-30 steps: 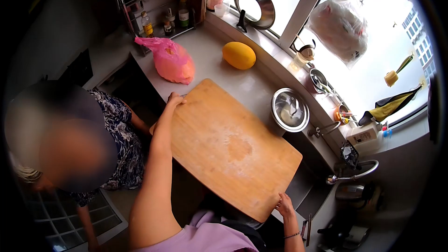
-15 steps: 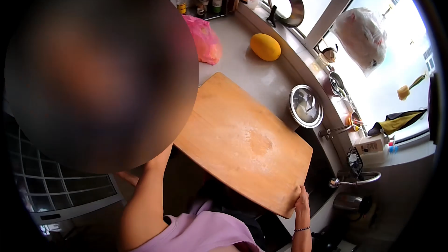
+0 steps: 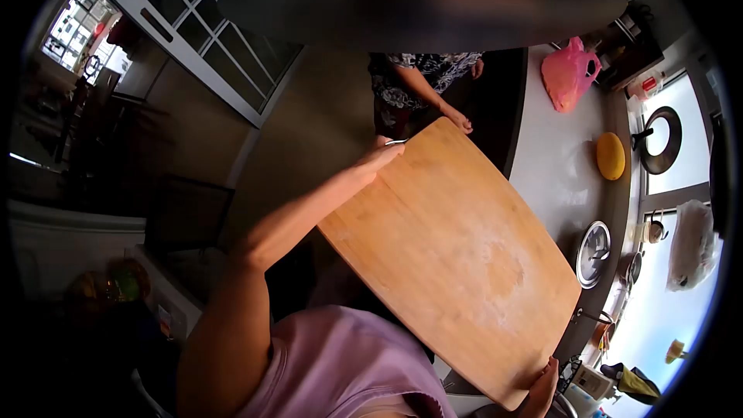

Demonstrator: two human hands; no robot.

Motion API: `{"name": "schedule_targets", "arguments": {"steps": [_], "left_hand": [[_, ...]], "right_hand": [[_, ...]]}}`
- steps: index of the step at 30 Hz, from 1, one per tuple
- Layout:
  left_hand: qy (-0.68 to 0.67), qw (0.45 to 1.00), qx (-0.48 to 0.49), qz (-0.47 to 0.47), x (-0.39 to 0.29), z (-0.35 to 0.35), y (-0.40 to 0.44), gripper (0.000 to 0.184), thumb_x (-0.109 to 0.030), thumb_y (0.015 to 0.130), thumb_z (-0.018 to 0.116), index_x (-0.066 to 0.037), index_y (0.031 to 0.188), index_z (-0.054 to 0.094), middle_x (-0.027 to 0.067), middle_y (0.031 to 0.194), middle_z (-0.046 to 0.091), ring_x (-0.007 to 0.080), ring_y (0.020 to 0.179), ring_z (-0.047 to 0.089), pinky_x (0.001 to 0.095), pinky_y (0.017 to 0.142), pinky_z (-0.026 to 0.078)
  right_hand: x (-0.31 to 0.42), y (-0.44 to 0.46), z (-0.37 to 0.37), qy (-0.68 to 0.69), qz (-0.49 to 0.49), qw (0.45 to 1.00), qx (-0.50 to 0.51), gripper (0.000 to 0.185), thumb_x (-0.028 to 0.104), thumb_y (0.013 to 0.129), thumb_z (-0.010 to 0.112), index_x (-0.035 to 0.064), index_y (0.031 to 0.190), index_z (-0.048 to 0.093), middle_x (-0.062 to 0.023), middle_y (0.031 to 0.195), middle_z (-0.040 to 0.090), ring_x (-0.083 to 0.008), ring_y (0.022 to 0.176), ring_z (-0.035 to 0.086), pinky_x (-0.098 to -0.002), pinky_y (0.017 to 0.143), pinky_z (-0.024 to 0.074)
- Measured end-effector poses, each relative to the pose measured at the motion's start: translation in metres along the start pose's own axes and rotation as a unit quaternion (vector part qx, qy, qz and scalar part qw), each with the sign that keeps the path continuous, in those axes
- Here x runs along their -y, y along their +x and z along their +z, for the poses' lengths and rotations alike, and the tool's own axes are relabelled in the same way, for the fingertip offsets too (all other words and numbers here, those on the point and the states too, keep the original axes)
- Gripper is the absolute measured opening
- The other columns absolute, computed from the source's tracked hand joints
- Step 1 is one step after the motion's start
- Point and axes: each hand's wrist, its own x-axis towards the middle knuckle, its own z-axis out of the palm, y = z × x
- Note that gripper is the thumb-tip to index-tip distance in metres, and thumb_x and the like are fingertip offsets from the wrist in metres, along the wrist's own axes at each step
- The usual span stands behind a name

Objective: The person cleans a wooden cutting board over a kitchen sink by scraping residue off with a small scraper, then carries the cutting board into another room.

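Observation:
A large wooden cutting board (image 3: 433,209) is held up in front of me, tilted, with a whitish floury patch on its surface. My left hand (image 3: 381,159) is closed on its far left edge, beside a small metal handle (image 3: 395,142). My right hand (image 3: 546,378) grips the near right edge, its fingers partly hidden. Close to the board's far corner is another person's hand (image 3: 460,121); whether it touches the board I cannot tell.
Another person (image 3: 422,81) stands beyond the board, partly covered by a dark blurred shape. Along the counter (image 3: 553,155) lie a pink plastic bag (image 3: 569,76), a yellow melon (image 3: 610,156) and a lidded pot (image 3: 594,254). A sliding glass door (image 3: 209,23) is at upper left.
My view has turned left. The board has swung away from the counter, still in both my hands. My left hand and the other person's body now show.

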Motion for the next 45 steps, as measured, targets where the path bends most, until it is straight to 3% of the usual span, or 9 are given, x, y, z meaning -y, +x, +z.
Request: {"name": "schedule_targets", "arguments": {"steps": [5,9,13,21,28,31,33,40,45], "left_hand": [[-0.08,0.982,-0.161,-0.05,0.0,-0.115,-0.088,0.012,-0.019,0.072,0.061,-0.008,0.076,0.06,0.0001,0.077,0.057,0.0129,0.071,0.055,0.0297,0.056,0.042],[-0.118,0.946,-0.293,-0.076,-0.028,-0.246,-0.161,0.011,-0.017,0.071,0.062,-0.006,0.072,0.059,0.0014,0.07,0.056,0.014,0.057,0.052,0.0307,0.053,0.046],[-0.094,0.909,-0.403,-0.042,-0.023,-0.376,-0.223,0.02,-0.025,0.072,0.064,-0.012,0.064,0.051,-0.0043,0.058,0.036,0.0082,0.047,0.03,0.0238,0.045,0.032],[-0.117,0.826,-0.551,-0.017,-0.029,-0.614,-0.368,0.03,-0.027,0.072,0.063,-0.016,0.053,0.043,-0.0067,0.052,0.037,0.0047,0.045,0.027,0.0253,0.044,0.02],[-0.037,0.698,-0.713,-0.06,-0.088,-0.72,-0.464,0.024,-0.037,0.08,0.054,-0.015,0.068,0.053,-0.0044,0.062,0.043,0.008,0.055,0.033,0.0255,0.056,0.031],[-0.001,0.662,-0.747,-0.06,-0.115,-0.754,-0.491,0.024,-0.038,0.079,0.056,-0.016,0.071,0.054,-0.0055,0.063,0.042,0.0074,0.054,0.031,0.0241,0.055,0.031],[0.021,0.619,-0.785,-0.037,-0.164,-0.739,-0.478,0.025,-0.04,0.079,0.057,-0.015,0.073,0.055,-0.0059,0.065,0.043,0.0071,0.056,0.033,0.0235,0.057,0.032],[0.064,0.511,-0.857,0.006,-0.256,-0.759,-0.474,0.03,-0.044,0.08,0.06,-0.015,0.08,0.056,-0.0072,0.069,0.043,0.006,0.063,0.037,0.0212,0.063,0.037],[0.07,0.48,-0.874,0.005,-0.25,-0.874,-0.524,0.028,-0.042,0.076,0.063,-0.015,0.078,0.056,-0.007,0.068,0.043,0.0053,0.06,0.034,0.0201,0.057,0.033]], "right_hand": [[0.002,0.091,0.013,-0.043,0.039,0.988,0.145,0.044,0.039,0.088,0.042,0.0033,0.105,0.061,-0.0074,0.096,0.066,-0.0188,0.082,0.064,-0.0282,0.075,0.0502],[0.007,0.111,0.141,-0.068,0.043,0.95,0.302,0.046,0.034,0.087,0.041,0.0001,0.11,0.06,-0.0115,0.105,0.065,-0.0224,0.094,0.064,-0.0339,0.085,0.0494],[0.017,0.085,0.279,-0.143,0.0,0.909,0.391,0.04,0.031,0.087,0.046,-0.0035,0.104,0.057,-0.0134,0.097,0.064,-0.0216,0.09,0.063,-0.0312,0.083,0.0486],[0.011,-0.053,0.593,-0.154,0.089,0.833,0.525,0.029,0.024,0.093,0.043,0.0015,0.102,0.061,-0.0054,0.097,0.064,-0.0156,0.088,0.06,-0.0278,0.076,0.0474],[-0.039,-0.139,0.819,-0.216,0.215,0.749,0.589,0.029,0.024,0.09,0.046,0.0028,0.106,0.057,-0.0084,0.1,0.062,-0.0233,0.096,0.06,-0.0358,0.087,0.049],[-0.032,-0.21,0.879,-0.24,0.033,0.635,0.733,0.032,0.028,0.09,0.046,0.0037,0.107,0.057,-0.0092,0.106,0.062,-0.0239,0.1,0.058,-0.0382,0.09,0.0471],[-0.065,-0.231,0.941,-0.268,0.28,0.677,0.625,0.036,0.033,0.088,0.045,0.0045,0.108,0.057,-0.0093,0.109,0.061,-0.0246,0.102,0.057,-0.0408,0.091,0.0452],[-0.123,-0.324,1.098,-0.36,0.253,0.632,0.639,0.038,0.036,0.087,0.044,0.0077,0.11,0.056,-0.0096,0.113,0.06,-0.0255,0.104,0.055,-0.0429,0.091,0.0437],[-0.141,-0.417,1.187,-0.311,0.252,0.641,0.655,0.038,0.035,0.087,0.043,0.0078,0.11,0.057,-0.0093,0.114,0.06,-0.0253,0.105,0.054,-0.0433,0.092,0.0422]]}}
